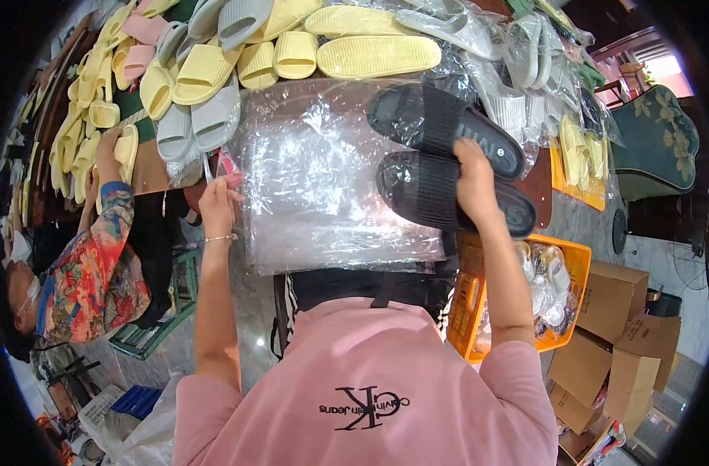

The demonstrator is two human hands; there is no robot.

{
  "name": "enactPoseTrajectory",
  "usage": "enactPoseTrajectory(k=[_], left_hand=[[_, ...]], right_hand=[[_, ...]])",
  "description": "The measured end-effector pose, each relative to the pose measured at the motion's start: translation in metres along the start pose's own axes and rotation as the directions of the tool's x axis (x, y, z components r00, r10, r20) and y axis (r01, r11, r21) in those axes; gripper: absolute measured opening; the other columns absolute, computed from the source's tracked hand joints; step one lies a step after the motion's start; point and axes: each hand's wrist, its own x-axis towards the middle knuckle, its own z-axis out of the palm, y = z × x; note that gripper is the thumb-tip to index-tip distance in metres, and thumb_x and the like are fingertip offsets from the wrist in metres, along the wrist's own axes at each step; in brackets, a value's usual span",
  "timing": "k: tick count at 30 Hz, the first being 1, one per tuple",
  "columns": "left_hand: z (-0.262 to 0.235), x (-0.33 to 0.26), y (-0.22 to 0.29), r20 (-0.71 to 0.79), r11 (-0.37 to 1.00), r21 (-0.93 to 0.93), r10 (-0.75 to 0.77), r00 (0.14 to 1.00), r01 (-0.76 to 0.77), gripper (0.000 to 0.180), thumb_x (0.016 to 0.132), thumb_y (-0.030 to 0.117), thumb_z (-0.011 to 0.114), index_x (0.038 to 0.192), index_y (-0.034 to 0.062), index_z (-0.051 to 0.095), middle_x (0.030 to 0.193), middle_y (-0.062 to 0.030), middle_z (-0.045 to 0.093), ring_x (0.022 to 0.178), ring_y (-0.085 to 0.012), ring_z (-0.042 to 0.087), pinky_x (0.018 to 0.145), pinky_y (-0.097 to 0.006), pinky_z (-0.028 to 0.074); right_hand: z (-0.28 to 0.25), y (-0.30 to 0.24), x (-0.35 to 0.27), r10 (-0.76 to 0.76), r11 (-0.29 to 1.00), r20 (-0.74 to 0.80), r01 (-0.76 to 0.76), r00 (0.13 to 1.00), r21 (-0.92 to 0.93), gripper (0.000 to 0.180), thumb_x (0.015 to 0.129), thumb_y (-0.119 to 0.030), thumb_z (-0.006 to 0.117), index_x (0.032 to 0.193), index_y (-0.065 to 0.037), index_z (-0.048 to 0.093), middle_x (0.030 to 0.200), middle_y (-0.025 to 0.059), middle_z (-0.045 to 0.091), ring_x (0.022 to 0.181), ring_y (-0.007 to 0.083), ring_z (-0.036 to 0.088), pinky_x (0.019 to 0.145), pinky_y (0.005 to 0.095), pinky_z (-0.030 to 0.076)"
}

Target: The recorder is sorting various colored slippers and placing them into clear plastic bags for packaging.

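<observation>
My right hand (476,182) is closed on a pair of black slide sandals, fingers over the inner edges where they meet. The far black slide (417,116) and the near black slide (417,186) lie side by side, toes to the left. Both reach over the right part of a stack of clear plastic bags (323,194). Glossy reflections show on their toe ends; I cannot tell whether film covers them. Left of the stack, my left hand (217,206) has its fingers pinched together beside a small pink-red thing (229,167) and a thin pale strip. What it grips is unclear.
Yellow slides (378,57) and grey slides (215,116) heap along the far side. Bagged grey slides (525,54) lie far right. An orange crate (467,311) of bagged footwear stands by my right arm, cardboard boxes (615,295) beyond. A co-worker (98,256) handles yellow slides at left.
</observation>
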Motion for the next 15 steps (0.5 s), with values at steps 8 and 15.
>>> enactPoseTrajectory(k=[8,15], left_hand=[[0.017,-0.02,-0.047,0.033,0.954,0.287,0.079,0.996,-0.085,0.026,0.088,0.021,0.041,0.089,0.0019,0.059,0.055,-0.0027,0.055,0.044,-0.0061,0.045,0.044,-0.021,0.036],[0.034,-0.025,-0.056,0.083,0.808,0.554,0.187,0.979,-0.201,0.024,0.087,0.022,0.042,0.087,0.0046,0.059,0.06,-0.0116,0.059,0.056,-0.023,0.06,0.053,-0.034,0.045]], right_hand=[[-0.069,0.064,-0.042,0.48,0.872,-0.376,-0.385,0.793,0.302,0.028,0.072,0.001,0.053,0.1,0.004,0.055,0.093,0.0114,0.06,0.087,0.0183,0.054,0.078,0.0289,0.042],[-0.064,-0.015,-0.029,0.326,0.924,-0.436,-0.185,0.839,0.335,0.042,0.072,0.0,0.051,0.114,0.004,0.047,0.106,0.011,0.054,0.098,0.0182,0.05,0.086,0.0286,0.038]])
